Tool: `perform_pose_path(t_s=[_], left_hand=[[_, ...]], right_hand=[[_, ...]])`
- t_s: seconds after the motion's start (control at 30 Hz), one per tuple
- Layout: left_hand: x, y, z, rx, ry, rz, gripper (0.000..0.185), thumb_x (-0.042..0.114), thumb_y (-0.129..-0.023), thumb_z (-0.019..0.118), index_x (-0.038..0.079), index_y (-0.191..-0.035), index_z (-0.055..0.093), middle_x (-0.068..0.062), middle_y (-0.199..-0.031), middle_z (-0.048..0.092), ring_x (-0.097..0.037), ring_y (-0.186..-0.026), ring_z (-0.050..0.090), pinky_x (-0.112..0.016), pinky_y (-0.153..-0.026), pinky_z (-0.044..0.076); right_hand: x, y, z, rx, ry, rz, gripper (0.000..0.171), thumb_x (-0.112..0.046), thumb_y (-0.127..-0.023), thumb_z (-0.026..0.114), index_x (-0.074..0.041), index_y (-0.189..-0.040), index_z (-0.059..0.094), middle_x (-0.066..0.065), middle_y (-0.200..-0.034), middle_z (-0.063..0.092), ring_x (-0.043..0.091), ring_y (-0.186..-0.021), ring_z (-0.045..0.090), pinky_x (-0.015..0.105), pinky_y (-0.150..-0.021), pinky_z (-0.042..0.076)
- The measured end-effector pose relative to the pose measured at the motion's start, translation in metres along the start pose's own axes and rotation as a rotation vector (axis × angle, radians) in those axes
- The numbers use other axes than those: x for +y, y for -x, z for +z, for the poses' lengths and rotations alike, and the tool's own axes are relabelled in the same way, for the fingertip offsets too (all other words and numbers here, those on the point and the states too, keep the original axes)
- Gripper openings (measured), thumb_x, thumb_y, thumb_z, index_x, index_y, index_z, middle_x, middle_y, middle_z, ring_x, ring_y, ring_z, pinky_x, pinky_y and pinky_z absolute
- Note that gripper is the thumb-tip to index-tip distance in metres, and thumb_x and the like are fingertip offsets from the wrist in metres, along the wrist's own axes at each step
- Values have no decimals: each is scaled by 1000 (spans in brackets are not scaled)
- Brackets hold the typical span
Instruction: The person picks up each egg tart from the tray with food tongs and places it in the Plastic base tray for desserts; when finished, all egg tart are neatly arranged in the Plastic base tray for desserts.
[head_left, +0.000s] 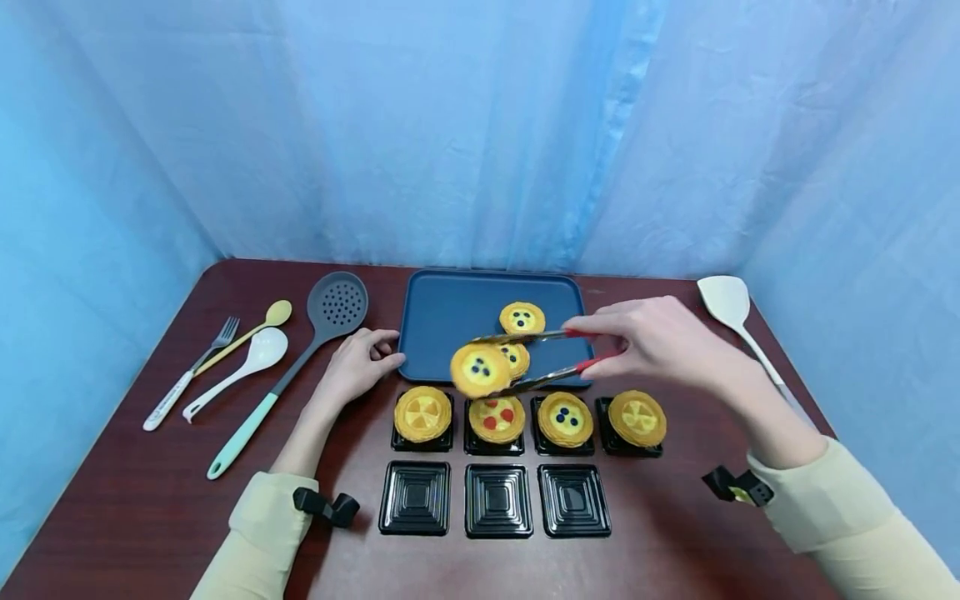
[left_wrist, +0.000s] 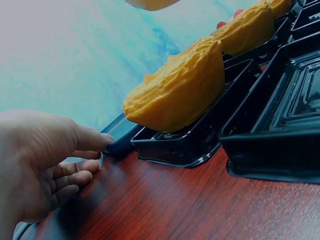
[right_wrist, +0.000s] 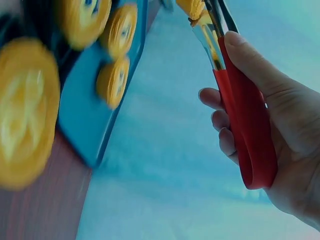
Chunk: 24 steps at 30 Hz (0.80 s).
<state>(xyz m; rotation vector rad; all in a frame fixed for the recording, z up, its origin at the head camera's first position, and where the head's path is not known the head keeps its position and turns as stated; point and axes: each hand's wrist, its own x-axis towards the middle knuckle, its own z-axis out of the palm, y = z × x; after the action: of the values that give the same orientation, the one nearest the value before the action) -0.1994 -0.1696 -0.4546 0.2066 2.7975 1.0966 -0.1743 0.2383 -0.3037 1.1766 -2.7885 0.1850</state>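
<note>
Right hand point(head_left: 660, 342) squeezes tongs point(head_left: 536, 360) holding tart point(head_left: 480, 369); left hand point(head_left: 358, 365) touches tray point(head_left: 442, 312).

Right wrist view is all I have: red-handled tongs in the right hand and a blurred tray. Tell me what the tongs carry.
Observer: The tongs in the right hand pinch a tart with blue dots, held above the blue tray's near edge.
Operator: Report the left hand.
Observer: The left hand rests on the table with its fingertips at the tray's left corner, holding nothing.
Operator: Count the free black cups.
Observer: Three empty black cups sit in the near row; the four behind hold tarts.
</note>
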Motion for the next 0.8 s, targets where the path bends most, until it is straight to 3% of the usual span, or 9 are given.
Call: perform_pose_path(t_s=[0.23,0.37,0.57,0.8], left_hand=[[1,-1,0,-5,3,4,49,30,-101,65,8,-144,58,-14,-117,62,-26,-98,56,-46,-90,42],[1,-1,1,-2,6,1,49,31,-101,65,8,-144,58,-13,-117,62,-27,-99,55,-46,-91,42],[1,0,0,-2,6,-1,50,31,-101,65,8,-145,58,-14,-118,62,-27,-100,56,-48,-92,41],[0,-1,0,-3,1,-1,50,31,-101,65,8,-145,58,-14,-118,62,-28,-100,56,-48,-91,41]], right_hand=[[-36,-14,18,-21,-40,-220,56,-58,-81,80,-28,-128,73,-10,-106,78,1,-76,67,15,-55,38],[-52,-19,27,-68,-72,-259,57,-58,-82,79,-26,-129,73,-8,-109,79,6,-88,72,15,-56,41],[-68,-24,39,-120,-103,-283,58,-59,-82,79,-28,-131,72,-10,-104,79,2,-78,66,14,-56,38],[-76,-25,47,-109,-90,-330,52,-55,-83,80,-26,-126,73,-11,-100,77,1,-79,65,13,-56,36]])
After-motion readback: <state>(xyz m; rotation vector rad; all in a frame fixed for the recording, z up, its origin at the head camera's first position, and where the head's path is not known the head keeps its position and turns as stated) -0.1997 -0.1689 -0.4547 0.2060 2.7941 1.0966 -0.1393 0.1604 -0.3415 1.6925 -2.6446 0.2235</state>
